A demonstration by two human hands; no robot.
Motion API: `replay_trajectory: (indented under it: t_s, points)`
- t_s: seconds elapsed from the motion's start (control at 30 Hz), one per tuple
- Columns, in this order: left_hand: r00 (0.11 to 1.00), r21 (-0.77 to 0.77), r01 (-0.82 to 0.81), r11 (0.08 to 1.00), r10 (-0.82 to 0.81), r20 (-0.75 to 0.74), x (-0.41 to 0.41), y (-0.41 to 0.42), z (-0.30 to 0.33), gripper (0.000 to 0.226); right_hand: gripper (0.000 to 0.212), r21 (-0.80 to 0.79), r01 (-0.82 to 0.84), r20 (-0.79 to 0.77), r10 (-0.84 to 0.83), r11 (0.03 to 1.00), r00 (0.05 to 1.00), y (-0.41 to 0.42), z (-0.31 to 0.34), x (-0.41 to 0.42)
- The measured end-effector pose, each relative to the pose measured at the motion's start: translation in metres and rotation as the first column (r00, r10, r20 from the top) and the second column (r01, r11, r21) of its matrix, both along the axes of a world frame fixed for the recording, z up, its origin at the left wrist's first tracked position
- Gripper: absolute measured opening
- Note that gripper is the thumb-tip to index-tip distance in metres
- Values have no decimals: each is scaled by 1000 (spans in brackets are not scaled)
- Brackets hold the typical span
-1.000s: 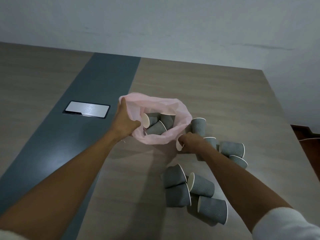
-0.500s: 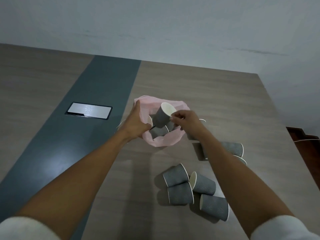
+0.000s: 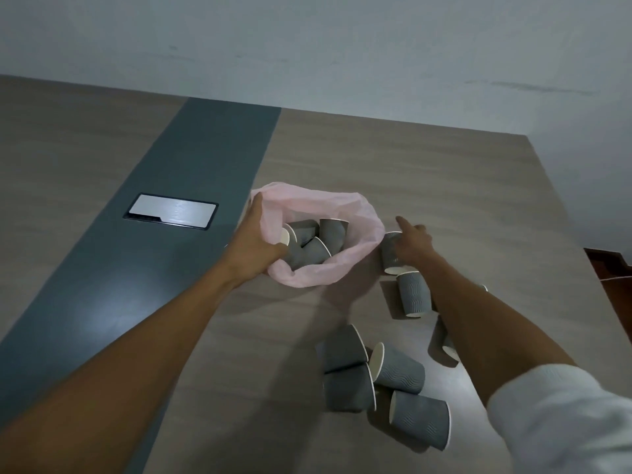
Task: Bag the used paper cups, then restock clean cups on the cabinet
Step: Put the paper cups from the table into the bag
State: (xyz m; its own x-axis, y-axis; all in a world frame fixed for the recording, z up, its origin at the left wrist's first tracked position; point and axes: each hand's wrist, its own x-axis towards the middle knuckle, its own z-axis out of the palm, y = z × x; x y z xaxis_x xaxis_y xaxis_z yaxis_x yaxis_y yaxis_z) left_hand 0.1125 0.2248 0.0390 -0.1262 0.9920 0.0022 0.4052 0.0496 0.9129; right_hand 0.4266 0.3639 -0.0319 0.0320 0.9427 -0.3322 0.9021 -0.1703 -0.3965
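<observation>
A pink plastic bag (image 3: 345,268) lies open on the wooden table, with several grey ribbed paper cups (image 3: 318,239) inside. My left hand (image 3: 254,246) grips the bag's left rim and holds its mouth open. My right hand (image 3: 412,242) is just right of the bag, fingers spread over an upside-down grey cup (image 3: 390,253); whether it grips the cup is unclear. Another cup (image 3: 412,294) lies just below it. Several more grey cups (image 3: 376,374) lie on their sides nearer to me, some partly hidden by my right forearm.
The wooden table (image 3: 427,172) has a dark blue-grey strip (image 3: 191,186) down its left part, with a silver rectangular cover plate (image 3: 171,214) set in it. A pale wall runs behind. The table's right edge drops to a dark floor (image 3: 612,268).
My right hand lifted a cup from the table, put it into the bag, then moved right to the upside-down cup beside the bag. My left hand kept hold of the rim.
</observation>
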Motion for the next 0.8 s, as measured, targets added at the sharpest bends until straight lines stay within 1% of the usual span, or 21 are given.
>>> replay_trajectory:
  t_s: [0.1,0.17,0.23,0.3,0.33,0.37,0.43,0.47,0.5,0.53,0.57,0.67,0.73,0.8]
  points:
    - [999,-2,-33,999,32,-22,1,-1,-3,94,55,-86,-18,23,20,996,1000,14,-18,-3]
    - [998,-17,-43,999,43,-42,1,-1,-7,98,45,-75,-1,25,3,997,1000,17,-28,-2]
    - [997,-49,-57,997,54,-61,1,-1,-9,104,36,-40,87,-22,-88,995,996,18,-30,0]
    - [996,-78,-68,995,63,-64,0,0,-10,108,35,35,251,-137,-245,967,960,18,-21,2]
    - [996,-81,-70,994,64,-67,0,2,-10,109,35,115,340,-222,-310,933,925,15,-12,3]
    - [996,-81,-66,995,61,-68,1,4,-8,108,34,221,415,-317,-337,883,886,12,-2,4]
    - [996,-73,-63,995,59,-62,2,8,0,105,27,399,529,-531,-282,749,799,1,22,2]
    - [997,-63,-62,996,58,-57,4,10,3,101,24,422,563,-623,-224,710,749,-6,33,-2]
    - [997,-49,-60,997,57,-52,6,13,6,96,22,417,568,-682,-169,709,712,-14,42,-8]
    - [997,-38,-65,997,63,-53,8,14,7,92,19,408,536,-706,-117,739,698,-23,50,-16]
    - [996,-33,-66,997,65,-55,10,15,11,90,16,405,477,-707,-64,780,705,-32,55,-25]
    - [997,-25,-56,998,55,-56,13,15,19,90,10,402,245,-658,92,882,748,-52,55,-48]
    - [999,-9,-42,999,41,-31,13,15,21,87,12,408,104,-601,182,907,778,-60,48,-58]
    - [999,-39,-44,998,43,-25,10,15,21,90,19,382,53,-575,192,923,795,-65,42,-60]
